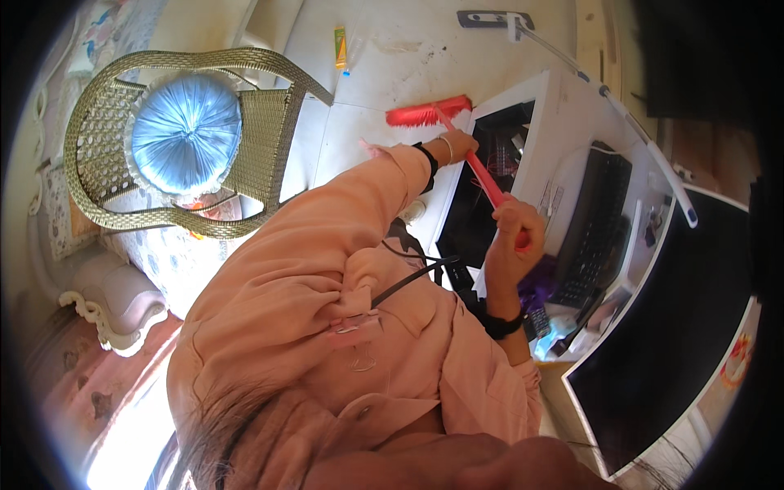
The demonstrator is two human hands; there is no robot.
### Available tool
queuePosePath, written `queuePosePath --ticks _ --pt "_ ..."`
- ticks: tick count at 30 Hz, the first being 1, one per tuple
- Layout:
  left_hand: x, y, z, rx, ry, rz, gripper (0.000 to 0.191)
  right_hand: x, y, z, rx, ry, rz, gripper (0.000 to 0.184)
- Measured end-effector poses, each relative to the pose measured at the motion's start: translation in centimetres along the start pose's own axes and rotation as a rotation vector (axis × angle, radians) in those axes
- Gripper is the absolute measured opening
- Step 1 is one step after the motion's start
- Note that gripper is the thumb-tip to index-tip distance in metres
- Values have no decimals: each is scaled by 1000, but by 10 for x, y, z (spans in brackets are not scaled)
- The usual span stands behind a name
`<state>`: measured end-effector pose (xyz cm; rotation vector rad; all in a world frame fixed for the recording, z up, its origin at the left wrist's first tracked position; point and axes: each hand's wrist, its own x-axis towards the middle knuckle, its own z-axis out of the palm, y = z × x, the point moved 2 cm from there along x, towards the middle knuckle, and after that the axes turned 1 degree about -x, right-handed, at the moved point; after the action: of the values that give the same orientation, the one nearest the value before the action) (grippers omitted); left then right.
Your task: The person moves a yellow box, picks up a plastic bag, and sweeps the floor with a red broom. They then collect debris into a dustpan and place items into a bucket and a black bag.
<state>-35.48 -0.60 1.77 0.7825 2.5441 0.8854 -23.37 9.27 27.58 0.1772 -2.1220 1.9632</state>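
Observation:
A red broom (422,113) has its bristles on the pale tiled floor (361,131), beside the white desk. Around the middle of its handle (485,177) my left hand (456,147) is closed. My right hand (517,236) grips the handle near its upper end, which pokes out below the fingers. The handle slants across the front of the desk. Dark specks of dirt (436,55) lie on the floor beyond the bristles. Farther off are a yellow-and-green box (340,47) and a clear bottle with a blue cap (346,73).
At left stands a woven wicker armchair (260,135) with a round blue cushion (187,133). To the right, the white desk (560,116) holds a black keyboard (593,214) and a monitor (664,318). A flat mop (496,19) leans its pole (643,135) across the desk.

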Motion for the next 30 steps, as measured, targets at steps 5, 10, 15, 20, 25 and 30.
queuePosePath --ticks 5,10,15,20,25,30 --pt "36 -9 -21 135 215 -203 9 37 29 -34 -29 -69 -57 7" --pt "48 27 -52 199 200 -126 10 49 -2 -61 66 -1 -73 8" --pt "30 70 -73 26 26 -41 10 88 -60 -72 104 -239 -52 13" --pt "-3 60 -79 -136 -124 -71 8 132 -62 -31 227 -570 8 23" --pt "-16 -17 -97 -123 -72 -188 7 161 -21 39 341 -606 66 19" --pt "3 -97 -124 -98 -122 -206 8 180 12 114 217 -543 -41 16"
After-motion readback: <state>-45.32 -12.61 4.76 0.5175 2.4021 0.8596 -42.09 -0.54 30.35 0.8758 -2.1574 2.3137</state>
